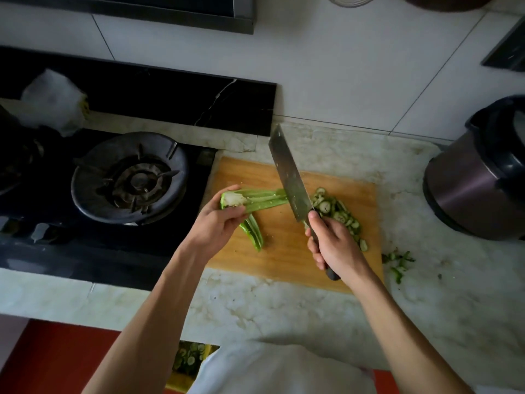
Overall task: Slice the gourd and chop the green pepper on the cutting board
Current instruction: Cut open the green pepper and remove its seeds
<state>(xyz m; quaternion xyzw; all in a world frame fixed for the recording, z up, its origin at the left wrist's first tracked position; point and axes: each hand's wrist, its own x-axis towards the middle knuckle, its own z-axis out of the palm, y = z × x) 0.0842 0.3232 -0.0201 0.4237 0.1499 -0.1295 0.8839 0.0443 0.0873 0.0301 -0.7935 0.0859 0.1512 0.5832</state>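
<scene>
a pale marbled countertop point(298, 311) carries everything. a wooden cutting board point(287, 251) lies flat on it, just right of the black gas hob point(85, 248) set into the counter. a dark rice cooker point(477, 180) stands at the far right, apart from the board. green trimmings point(397, 263) (small, scattered) lie on the bare stone just beside the board's right edge.

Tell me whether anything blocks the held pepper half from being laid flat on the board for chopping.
Partly. A second pepper piece lies on the cutting board just below the left hand, which holds the pepper half. The knife crosses its tip.
</scene>
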